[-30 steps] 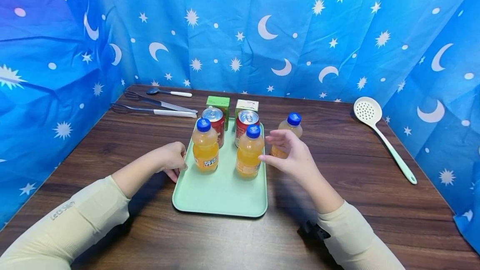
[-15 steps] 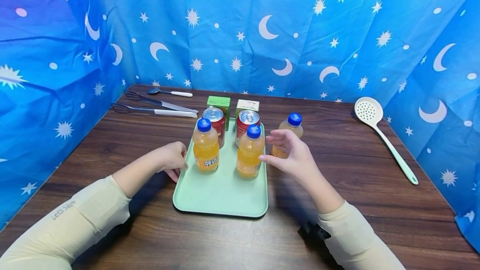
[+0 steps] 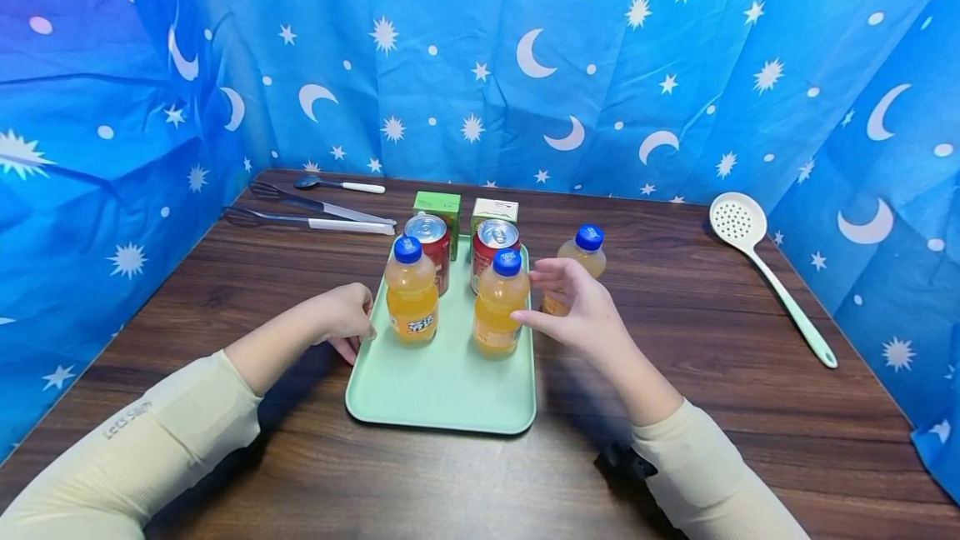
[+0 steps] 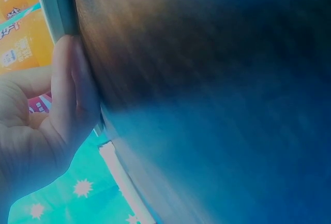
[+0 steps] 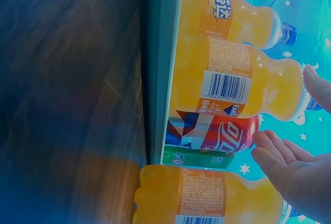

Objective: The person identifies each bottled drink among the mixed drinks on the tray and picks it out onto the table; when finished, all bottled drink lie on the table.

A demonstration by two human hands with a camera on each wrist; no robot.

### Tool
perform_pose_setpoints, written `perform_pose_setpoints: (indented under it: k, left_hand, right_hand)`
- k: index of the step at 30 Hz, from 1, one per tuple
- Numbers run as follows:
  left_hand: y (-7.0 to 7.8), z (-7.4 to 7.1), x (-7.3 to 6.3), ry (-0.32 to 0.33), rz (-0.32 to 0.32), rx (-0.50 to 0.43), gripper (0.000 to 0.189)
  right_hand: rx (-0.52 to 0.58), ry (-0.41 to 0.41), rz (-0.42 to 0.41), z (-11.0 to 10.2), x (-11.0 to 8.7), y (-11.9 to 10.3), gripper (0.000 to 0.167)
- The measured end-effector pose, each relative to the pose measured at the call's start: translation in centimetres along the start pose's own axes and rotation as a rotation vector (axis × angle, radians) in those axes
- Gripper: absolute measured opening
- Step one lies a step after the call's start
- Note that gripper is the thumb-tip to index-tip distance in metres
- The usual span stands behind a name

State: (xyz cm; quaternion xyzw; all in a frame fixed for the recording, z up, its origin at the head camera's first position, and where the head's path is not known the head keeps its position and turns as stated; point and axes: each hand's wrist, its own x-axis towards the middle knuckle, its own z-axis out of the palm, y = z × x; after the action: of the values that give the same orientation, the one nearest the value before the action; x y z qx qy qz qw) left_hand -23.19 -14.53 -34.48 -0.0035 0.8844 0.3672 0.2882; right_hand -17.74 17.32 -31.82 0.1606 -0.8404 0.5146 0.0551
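My left hand (image 3: 347, 319) grips the left rim of a pale green tray (image 3: 442, 394), its fingertips at the edge in the left wrist view. Two orange soda bottles with blue caps stand upright on the tray, a left bottle (image 3: 412, 307) and a right bottle (image 3: 500, 311). Beside the right bottle, my right hand (image 3: 581, 307) is held with fingers extended and thumb apart; whether the thumb touches the bottle I cannot tell. A third orange soda bottle (image 3: 583, 250) stands on the table right of the tray, partly hidden by that hand.
Behind the tray's bottles are a left red can (image 3: 438, 261) and a right red can (image 3: 483, 255), then a green box (image 3: 437, 202) and a white-topped box (image 3: 495, 211). Tongs (image 3: 348, 226) and a spoon (image 3: 362, 187) lie back left, a skimmer (image 3: 750, 240) at right.
My right hand has shifted very slightly left, towards the right bottle on the tray. The left hand, the tray and the drinks look unmoved.
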Motion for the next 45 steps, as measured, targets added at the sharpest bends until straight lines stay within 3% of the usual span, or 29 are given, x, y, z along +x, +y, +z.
perform_pose_setpoints:
  k: [33,45]
  left_hand:
    - [-0.1,0.2,0.0,0.011,0.002,-0.007,0.017]
    - [-0.1,0.2,0.1,0.008,-0.004,-0.006,0.017]
  right_hand:
    - [-0.019,-0.004,0.023,0.7,0.7,0.2,0.069]
    - [0.021,0.014,0.021,1.2,0.9,-0.2,0.072]
